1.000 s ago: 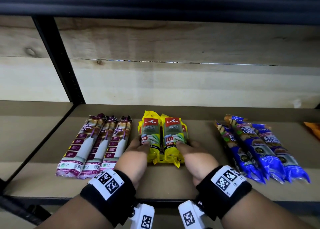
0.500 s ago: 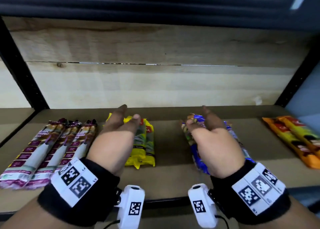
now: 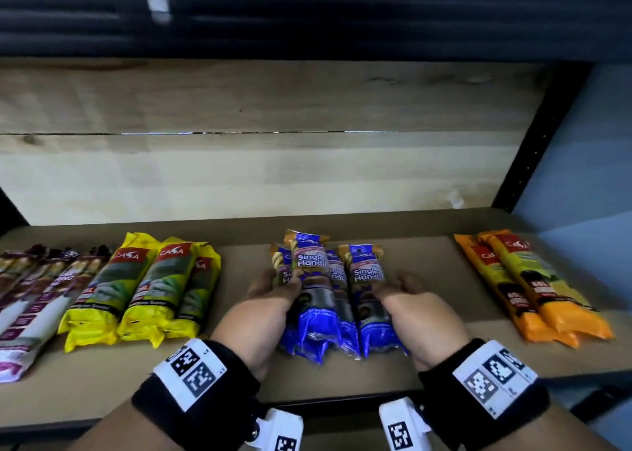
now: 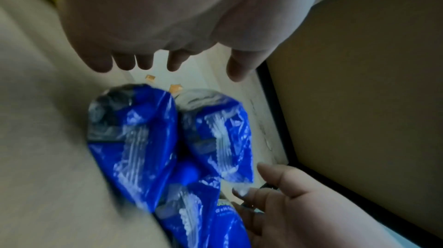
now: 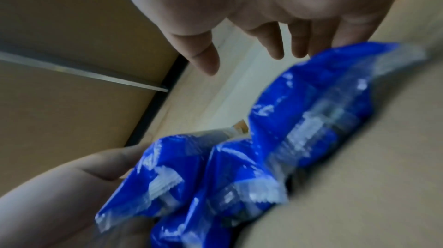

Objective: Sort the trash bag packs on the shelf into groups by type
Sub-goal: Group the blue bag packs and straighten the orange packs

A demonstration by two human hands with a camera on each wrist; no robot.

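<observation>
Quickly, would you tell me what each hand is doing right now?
Left hand: open, fingers against the blue packs.
Right hand: open, flanking their other side.

Both my hands have left the yellow packs. My left hand and right hand now flank the blue packs, which are gathered together, no longer splayed.

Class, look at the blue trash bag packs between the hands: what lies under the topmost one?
Under the topmost blue pack lie other blue packs on the shelf; their covered middle parts stay hidden.
</observation>
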